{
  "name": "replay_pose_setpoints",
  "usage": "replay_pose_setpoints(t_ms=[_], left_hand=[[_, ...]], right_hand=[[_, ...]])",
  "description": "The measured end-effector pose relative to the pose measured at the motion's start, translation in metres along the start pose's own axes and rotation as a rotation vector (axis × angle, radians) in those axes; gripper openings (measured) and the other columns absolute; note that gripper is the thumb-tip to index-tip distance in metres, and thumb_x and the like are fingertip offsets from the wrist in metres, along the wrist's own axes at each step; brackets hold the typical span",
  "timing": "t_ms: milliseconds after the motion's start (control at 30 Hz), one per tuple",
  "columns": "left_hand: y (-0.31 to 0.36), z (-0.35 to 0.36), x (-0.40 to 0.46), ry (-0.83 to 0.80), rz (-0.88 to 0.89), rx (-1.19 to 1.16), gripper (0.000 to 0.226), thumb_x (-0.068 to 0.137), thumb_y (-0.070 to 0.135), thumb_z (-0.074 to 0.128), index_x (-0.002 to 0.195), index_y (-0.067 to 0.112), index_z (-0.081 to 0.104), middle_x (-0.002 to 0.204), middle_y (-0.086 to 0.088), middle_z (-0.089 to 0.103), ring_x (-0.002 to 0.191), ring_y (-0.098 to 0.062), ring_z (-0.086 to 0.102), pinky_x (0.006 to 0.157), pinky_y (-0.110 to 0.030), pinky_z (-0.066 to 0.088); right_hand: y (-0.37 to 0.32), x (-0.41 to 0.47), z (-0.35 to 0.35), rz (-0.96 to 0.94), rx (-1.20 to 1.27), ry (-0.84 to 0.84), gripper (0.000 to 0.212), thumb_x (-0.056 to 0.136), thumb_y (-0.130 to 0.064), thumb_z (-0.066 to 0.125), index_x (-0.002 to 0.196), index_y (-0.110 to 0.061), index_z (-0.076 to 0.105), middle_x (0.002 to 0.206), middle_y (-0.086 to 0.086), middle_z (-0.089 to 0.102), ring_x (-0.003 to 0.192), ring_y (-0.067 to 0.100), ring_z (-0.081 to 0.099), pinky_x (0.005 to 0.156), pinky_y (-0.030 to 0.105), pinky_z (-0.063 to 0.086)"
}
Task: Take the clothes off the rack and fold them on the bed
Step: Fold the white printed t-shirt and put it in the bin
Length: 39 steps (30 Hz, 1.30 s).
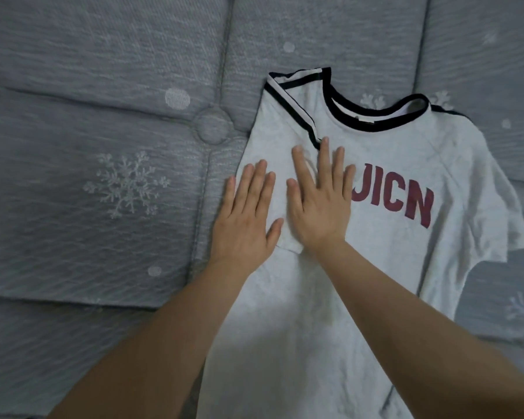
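Grey quilted bed [103, 86] fills the whole frame, w/ white snowflakes and dots on it and a round button dent left of the middle. No rack in view.

White T-shirt [360, 267] comes next in size. It lies flat on the bed, from the middle to the lower right of the frame, neck at the top. It has a black collar [375, 122] and red letters [394, 198] on the chest. The sleeve on the left side [288, 116] is already turned in over the chest, black-and-white stripe showing. The other sleeve [493, 213], at the right of the frame, is spread out, not folded yet.

Both hands lie flat on the turned-in part, center of the frame. Left hand [245, 219] has fingers straight and a bit apart, near the shirt's left edge. Right hand [321, 201] is just beside it, fingers straight and spread too. Neither grips anything.

Looks like the fold is approx. one third done; they're pressing the first fold smooth. Next, prob. the right-side sleeve needs turning in the same way, then the bottom brought up.
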<state>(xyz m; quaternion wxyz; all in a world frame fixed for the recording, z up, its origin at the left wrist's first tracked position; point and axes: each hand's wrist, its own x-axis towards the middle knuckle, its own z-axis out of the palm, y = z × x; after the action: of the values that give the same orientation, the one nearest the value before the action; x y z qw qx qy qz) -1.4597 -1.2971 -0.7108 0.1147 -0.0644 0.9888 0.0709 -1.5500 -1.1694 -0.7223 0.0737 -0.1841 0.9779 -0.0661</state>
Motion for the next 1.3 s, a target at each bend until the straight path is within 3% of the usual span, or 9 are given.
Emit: replay_pose_setpoints(t_ms=[267,400,567,667,833,900,1000,1167,1300], left_hand=[[0.027,0.003,-0.011,0.024,0.212,-0.066,0.069,0.104,0.047,0.025,0.159,0.014,-0.002,0.166,-0.010,-0.008,0.153,-0.026,-0.008,0.123,-0.049,0.008],[0.055,0.009,-0.027,-0.031,0.203,-0.053,0.065,0.105,0.038,0.021,0.158,0.013,-0.005,0.165,-0.012,-0.012,0.152,-0.031,-0.012,0.123,-0.049,0.008],[0.093,0.011,-0.038,-0.110,0.166,-0.089,0.063,0.102,0.029,0.020,0.158,0.010,-0.003,0.166,-0.010,-0.012,0.152,-0.029,-0.012,0.124,-0.047,0.004],[0.112,0.011,-0.038,-0.150,0.246,-0.233,0.061,0.101,0.028,0.022,0.158,0.009,0.012,0.166,-0.009,0.004,0.154,-0.026,-0.002,0.125,-0.045,0.010],[0.142,0.002,-0.026,-0.286,0.422,-0.265,0.064,0.100,0.013,0.039,0.158,0.012,0.012,0.166,-0.006,-0.004,0.154,-0.022,-0.005,0.125,-0.039,0.004],[0.160,-0.004,-0.013,-0.355,0.405,-0.301,0.063,0.104,0.019,0.037,0.159,0.015,0.007,0.166,-0.004,-0.006,0.153,-0.021,-0.008,0.125,-0.038,0.000],[0.190,-0.014,0.001,-0.421,0.400,-0.373,0.062,0.105,0.023,0.036,0.159,0.022,0.007,0.167,-0.001,0.002,0.154,-0.021,-0.001,0.125,-0.042,0.007],[0.240,-0.027,0.009,-0.444,0.339,-0.629,0.058,0.103,0.026,0.046,0.157,0.026,0.025,0.159,0.001,0.032,0.146,-0.018,0.028,0.119,-0.030,0.023],[0.274,-0.045,0.010,-0.540,0.108,-0.863,0.055,0.101,0.022,0.052,0.153,0.027,0.034,0.153,0.003,0.042,0.138,-0.012,0.041,0.108,-0.018,0.027]], right_hand=[[0.020,-0.070,0.000,0.030,0.059,-0.052,0.052,0.109,-0.038,0.027,0.159,-0.036,0.015,0.169,0.000,0.000,0.155,0.024,-0.009,0.125,0.053,0.004],[0.030,-0.096,-0.003,0.053,0.120,-0.093,0.054,0.108,-0.029,0.024,0.161,-0.027,0.014,0.169,0.000,-0.001,0.155,0.021,-0.010,0.125,0.052,0.003],[0.041,-0.120,-0.019,0.105,0.464,-0.058,0.060,0.097,-0.026,0.022,0.153,-0.013,0.038,0.163,0.003,0.030,0.153,0.020,0.017,0.125,0.044,0.014],[0.056,-0.119,-0.038,0.234,0.648,0.075,0.054,0.092,-0.019,0.033,0.141,-0.013,0.053,0.143,0.002,0.054,0.131,0.017,0.049,0.112,0.037,0.037],[0.102,-0.126,-0.073,0.690,0.874,0.314,0.027,0.090,-0.001,0.048,0.102,-0.020,0.064,0.105,-0.006,0.062,0.092,0.007,0.058,0.084,0.024,0.047],[0.123,-0.135,-0.077,0.843,0.930,0.376,0.024,0.090,-0.001,0.049,0.096,-0.019,0.062,0.100,-0.004,0.062,0.087,0.007,0.058,0.082,0.025,0.048],[0.152,-0.152,-0.078,0.932,0.884,0.420,0.026,0.088,-0.006,0.052,0.105,-0.024,0.060,0.105,-0.014,0.058,0.094,0.011,0.058,0.092,0.034,0.049],[0.196,-0.151,-0.080,1.208,0.833,0.161,0.039,0.088,-0.042,0.056,0.123,-0.026,0.063,0.123,-0.002,0.060,0.113,0.020,0.057,0.107,0.047,0.040],[0.216,-0.125,-0.095,1.218,1.425,-0.067,0.050,0.091,-0.052,0.056,0.130,-0.020,0.061,0.121,-0.007,0.063,0.107,0.014,0.059,0.092,0.031,0.045]])
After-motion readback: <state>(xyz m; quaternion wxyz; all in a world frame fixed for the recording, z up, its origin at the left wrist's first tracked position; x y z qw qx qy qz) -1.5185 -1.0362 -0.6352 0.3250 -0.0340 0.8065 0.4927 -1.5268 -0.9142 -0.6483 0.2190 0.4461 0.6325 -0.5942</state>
